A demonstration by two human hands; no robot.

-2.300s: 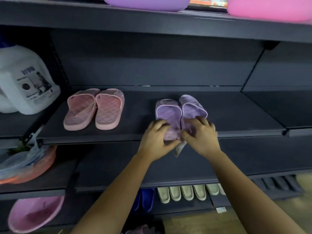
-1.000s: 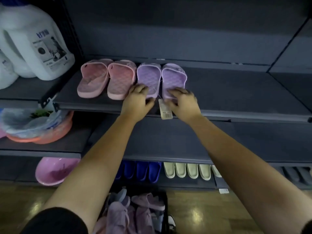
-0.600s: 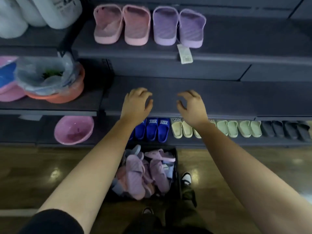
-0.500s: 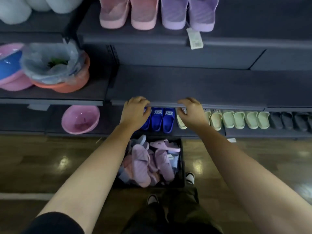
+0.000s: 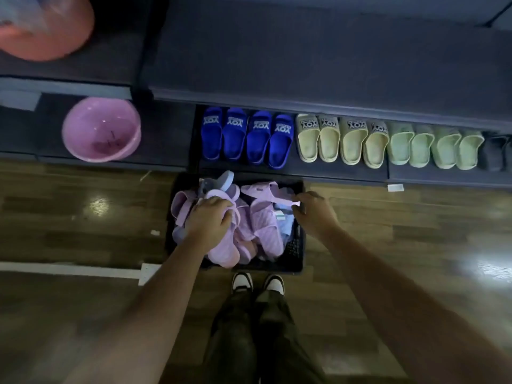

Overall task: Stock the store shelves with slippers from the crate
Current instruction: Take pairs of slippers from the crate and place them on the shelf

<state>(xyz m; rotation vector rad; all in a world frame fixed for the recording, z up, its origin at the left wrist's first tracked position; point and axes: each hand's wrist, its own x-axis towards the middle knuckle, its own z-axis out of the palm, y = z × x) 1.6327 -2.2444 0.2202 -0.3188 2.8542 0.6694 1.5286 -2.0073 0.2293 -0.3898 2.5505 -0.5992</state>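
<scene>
Since the shelf [image 5: 304,65] needs more, the left hand [image 5: 210,218] grips a pink slipper [image 5: 219,194] in the crate [image 5: 294,253]; the right hand [image 5: 314,214] pinches a purple slipper [image 5: 264,189].

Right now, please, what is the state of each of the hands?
Left hand: closed, gripping a lilac slipper in the crate.
Right hand: at the edge of another lilac slipper; a grip cannot be told.

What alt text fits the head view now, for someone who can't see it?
Two bare hands reach into a black plastic crate of lilac rubber slippers on a wooden floor; the left hand grips one slipper, the right hand touches another's edge. Blue, cream and pale-green slides line the bottom shelf.
</scene>
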